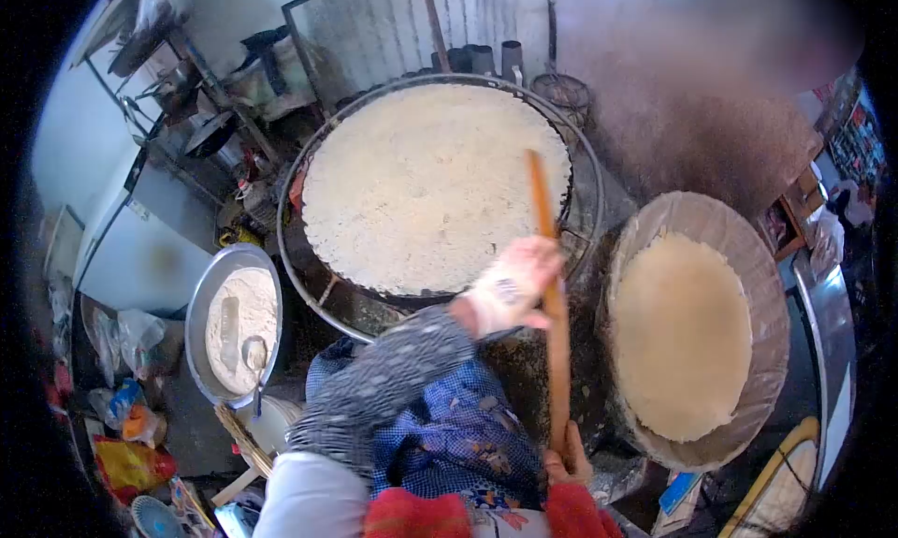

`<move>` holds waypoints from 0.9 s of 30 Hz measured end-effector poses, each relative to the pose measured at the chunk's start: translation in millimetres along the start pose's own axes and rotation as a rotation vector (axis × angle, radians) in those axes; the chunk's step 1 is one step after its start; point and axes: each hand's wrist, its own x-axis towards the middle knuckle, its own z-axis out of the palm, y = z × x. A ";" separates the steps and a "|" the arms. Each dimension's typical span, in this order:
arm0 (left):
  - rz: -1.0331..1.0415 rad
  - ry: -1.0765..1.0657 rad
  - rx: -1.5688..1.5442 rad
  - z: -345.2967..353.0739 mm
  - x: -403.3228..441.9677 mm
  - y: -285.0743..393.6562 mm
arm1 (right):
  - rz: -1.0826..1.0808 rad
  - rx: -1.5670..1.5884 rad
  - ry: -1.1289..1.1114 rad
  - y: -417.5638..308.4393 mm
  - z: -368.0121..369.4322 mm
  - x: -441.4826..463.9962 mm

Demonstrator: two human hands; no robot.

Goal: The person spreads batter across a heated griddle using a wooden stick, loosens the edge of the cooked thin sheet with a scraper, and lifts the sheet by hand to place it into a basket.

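Observation:
A long wooden stick [556, 351] stands nearly upright in front of me, its tip over the right edge of a round griddle. My left hand [519, 271], with a pale wrapping at the wrist, is closed around the stick's middle, somewhat blurred. Lower down, my right hand [569, 458] grips the stick's bottom end. A wide, thin pale flatbread [430, 187] covers the griddle, inside a metal ring [323, 309]. To the right, a large cloth-lined basket [772, 351] holds a similar pale round layer [683, 337].
At left sits a metal basin [195, 323] of pale flour with a ladle [254, 356] in it. Plastic bags [140, 341] lie farther left. Dark cups [511, 59] stand behind the griddle, before a corrugated wall. Steam or blur hides the upper right.

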 end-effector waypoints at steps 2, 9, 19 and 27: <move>-0.118 -0.362 0.118 31.7 41.5 1.7 | -0.261 -0.043 0.016 3.1 0.7 17.9; -0.334 -0.337 0.197 21.4 30.9 -119.5 | -0.051 0.042 -0.277 -97.4 76.3 66.2; -0.619 -0.201 0.214 -38.9 -108.7 -215.0 | 0.070 -0.052 -0.525 -121.3 191.0 109.7; -0.735 -0.083 0.275 -72.0 -223.8 -206.9 | -0.140 -0.338 -0.632 -80.8 236.0 116.3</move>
